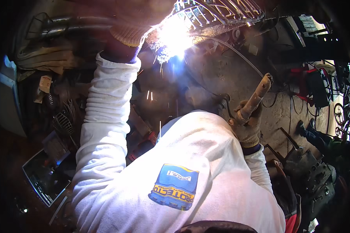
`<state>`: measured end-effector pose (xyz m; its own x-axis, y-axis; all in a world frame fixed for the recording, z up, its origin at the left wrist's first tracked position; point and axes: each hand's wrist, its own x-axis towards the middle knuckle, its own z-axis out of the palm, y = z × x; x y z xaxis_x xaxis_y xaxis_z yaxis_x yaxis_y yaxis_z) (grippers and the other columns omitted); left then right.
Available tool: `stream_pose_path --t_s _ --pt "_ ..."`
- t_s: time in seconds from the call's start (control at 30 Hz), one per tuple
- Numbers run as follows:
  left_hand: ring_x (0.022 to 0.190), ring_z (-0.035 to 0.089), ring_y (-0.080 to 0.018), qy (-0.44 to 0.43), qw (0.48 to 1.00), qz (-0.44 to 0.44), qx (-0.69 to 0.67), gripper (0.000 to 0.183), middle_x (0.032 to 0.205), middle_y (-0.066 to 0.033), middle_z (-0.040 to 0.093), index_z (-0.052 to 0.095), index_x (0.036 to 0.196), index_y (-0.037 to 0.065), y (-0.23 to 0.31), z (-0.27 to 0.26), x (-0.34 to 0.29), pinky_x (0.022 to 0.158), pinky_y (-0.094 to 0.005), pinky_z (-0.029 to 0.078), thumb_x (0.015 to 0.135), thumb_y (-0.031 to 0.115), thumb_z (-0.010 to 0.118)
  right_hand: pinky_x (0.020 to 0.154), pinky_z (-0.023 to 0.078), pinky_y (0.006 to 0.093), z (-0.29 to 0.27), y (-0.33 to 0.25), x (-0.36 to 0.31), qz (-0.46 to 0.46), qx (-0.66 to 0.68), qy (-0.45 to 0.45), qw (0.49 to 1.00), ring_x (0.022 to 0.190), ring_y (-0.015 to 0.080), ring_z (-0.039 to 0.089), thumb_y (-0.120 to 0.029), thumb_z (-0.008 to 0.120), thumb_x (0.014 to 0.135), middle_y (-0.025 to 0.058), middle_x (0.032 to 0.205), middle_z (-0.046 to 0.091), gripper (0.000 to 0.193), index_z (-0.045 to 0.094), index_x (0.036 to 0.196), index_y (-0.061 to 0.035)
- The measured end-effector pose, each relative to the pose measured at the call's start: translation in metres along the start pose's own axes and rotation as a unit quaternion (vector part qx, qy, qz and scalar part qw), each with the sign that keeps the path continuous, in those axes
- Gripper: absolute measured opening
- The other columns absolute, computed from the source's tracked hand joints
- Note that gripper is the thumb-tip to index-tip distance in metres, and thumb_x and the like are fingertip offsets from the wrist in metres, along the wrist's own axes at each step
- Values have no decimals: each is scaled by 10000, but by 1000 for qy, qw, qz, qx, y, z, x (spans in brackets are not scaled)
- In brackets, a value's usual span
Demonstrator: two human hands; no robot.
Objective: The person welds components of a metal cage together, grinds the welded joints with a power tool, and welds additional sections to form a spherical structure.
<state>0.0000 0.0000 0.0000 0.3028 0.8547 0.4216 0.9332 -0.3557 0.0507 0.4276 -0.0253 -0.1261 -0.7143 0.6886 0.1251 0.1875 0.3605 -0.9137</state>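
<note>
Two gloved hands are in view. The right gloved hand (248, 130), right of centre, has its fingers wrapped around one electrode holder (259, 92). One thin, curved rod (241, 56) runs from the holder's tip to the welding arc (175, 39), upper centre. The workpiece, one metal frame of curved bars (221, 13), is at the top of the frame, right of the arc; glare prevents a full bar count. The left gloved hand (144, 13) is beside the arc; its finger state cannot be determined.

Obstructions: arc glare covers the weld point; the white shirt (210, 143) blocks the lower centre.

Surroundings: one bundle of brown cloth (46, 58), upper left; one framed panel (46, 178), lower left; one dark object, apparently a machine casting (317, 176), lower right.
</note>
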Motion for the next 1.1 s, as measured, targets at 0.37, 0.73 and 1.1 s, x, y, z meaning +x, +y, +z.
stream_pose_path --t_s 0.37,0.73,1.1 --pt "1245 591 -258 176 929 -72 -317 412 1395 -202 551 479 1410 -37 19 -26 -25 1008 -356 534 1054 170 467 793 518 339 9 16 -7 9 83 44 995 897 166 597 -75 839 653 75 1105 550 947 331 1443 50" --pt "1021 711 -287 208 978 22 21 305 1176 -107 730 700 1236 58 30 -31 -13 829 -378 567 992 134 534 784 513 424 12 18 -11 -54 -167 11 984 943 265 591 -281 743 896 227 1343 487 945 169 1558 73" --pt "1038 722 -284 256 941 -76 -206 335 1142 -133 734 692 1232 44 46 -22 5 865 -355 603 925 7 563 772 579 373 6 -11 -12 -11 -161 37 986 968 229 643 -120 836 678 100 1129 571 816 405 1364 -22"
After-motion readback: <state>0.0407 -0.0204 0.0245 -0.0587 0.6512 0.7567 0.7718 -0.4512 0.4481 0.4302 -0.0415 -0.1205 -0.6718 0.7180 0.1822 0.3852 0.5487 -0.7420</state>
